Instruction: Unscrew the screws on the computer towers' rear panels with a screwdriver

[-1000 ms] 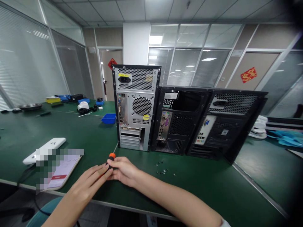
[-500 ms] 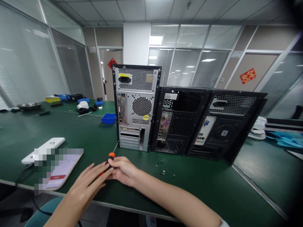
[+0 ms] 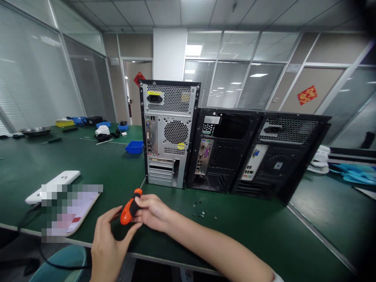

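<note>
An orange and black screwdriver (image 3: 130,206) lies low over the green table (image 3: 252,231), its thin shaft pointing toward the silver computer case (image 3: 169,133). My right hand (image 3: 154,211) is closed on the handle. My left hand (image 3: 107,241) sits just below the handle's butt end, fingers curled and thumb near it, holding nothing that I can see. Two black computer cases (image 3: 223,150) (image 3: 282,156) stand to the right of the silver one, backs toward me. A few small screws (image 3: 201,212) lie on the table in front of the middle case.
A phone with a lit screen (image 3: 75,213) and a white device (image 3: 53,186) lie at the left near the table's front edge, with a black cable. Blue bins (image 3: 135,147), a metal bowl (image 3: 35,131) and small tools sit farther back. White items (image 3: 320,158) lie at the right.
My left hand has drawn back from the handle and turned, so the orange handle now shows. The right hand has kept its hold and place.
</note>
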`<action>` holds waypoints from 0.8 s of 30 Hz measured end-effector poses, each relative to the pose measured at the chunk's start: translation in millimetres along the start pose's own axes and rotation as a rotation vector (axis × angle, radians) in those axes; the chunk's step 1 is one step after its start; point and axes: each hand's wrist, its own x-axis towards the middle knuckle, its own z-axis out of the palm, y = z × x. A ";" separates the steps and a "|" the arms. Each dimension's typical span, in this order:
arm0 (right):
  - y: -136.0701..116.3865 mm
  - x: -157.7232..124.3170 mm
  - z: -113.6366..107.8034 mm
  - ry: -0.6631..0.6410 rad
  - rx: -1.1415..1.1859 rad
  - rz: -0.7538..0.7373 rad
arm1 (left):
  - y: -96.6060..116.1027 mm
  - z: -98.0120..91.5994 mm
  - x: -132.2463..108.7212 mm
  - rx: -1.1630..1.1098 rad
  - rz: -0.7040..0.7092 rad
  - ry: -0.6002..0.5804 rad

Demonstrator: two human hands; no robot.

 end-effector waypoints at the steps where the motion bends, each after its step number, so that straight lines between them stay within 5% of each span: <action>1: -0.4 -0.2 0.0 -0.001 0.000 0.003 | 1.9 1.2 -0.7 -0.003 -0.010 0.012; 24: -4.9 -5.1 0.3 0.129 -0.047 0.048 | 15.0 13.3 -1.7 0.093 -0.116 0.105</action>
